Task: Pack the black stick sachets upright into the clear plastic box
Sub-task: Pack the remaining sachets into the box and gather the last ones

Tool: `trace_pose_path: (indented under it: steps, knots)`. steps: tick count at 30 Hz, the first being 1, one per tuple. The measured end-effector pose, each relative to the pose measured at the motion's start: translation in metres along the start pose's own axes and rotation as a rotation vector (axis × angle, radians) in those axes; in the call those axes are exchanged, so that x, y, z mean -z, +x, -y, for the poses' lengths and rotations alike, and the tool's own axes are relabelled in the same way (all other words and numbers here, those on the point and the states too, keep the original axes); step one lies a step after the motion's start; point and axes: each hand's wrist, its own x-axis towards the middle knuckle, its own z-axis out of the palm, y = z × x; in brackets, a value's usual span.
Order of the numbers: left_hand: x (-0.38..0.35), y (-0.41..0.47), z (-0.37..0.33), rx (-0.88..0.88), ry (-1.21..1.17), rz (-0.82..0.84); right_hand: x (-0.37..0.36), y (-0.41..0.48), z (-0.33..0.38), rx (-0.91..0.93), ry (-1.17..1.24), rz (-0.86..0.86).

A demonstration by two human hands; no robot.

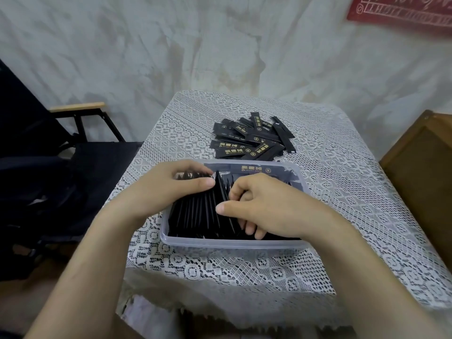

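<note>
A clear plastic box [227, 243] stands on the lace-covered table. Inside it a row of black stick sachets [195, 211] stands on edge, leaning. My left hand [171, 184] reaches in from the left, thumb and fingers closed around the upper ends of the left part of the row. My right hand [259, 206] is inside the box on the right, its fingers curled down among the sachets and its thumb against their edges. One sachet lies flat against the box's far wall [256, 170]. A loose pile of black sachets [252, 139] with gold print lies on the table just behind the box.
The small table [342, 192] carries a white lace cloth. A black folding chair with a wooden armrest [78, 107] stands at the left. A brown wooden cabinet [420, 172] is close on the right. A pale wall is behind.
</note>
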Motion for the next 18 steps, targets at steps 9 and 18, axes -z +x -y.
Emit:
trace_pose_path:
  steps: [9,18]
  knots:
    - [-0.006,0.005,0.006,-0.044,-0.001,-0.109,-0.007,-0.001,0.005,0.031,0.010,-0.042]
    - [0.011,-0.012,0.011,-0.074,0.017,0.063,0.006,-0.007,0.004,-0.023,0.121,0.060]
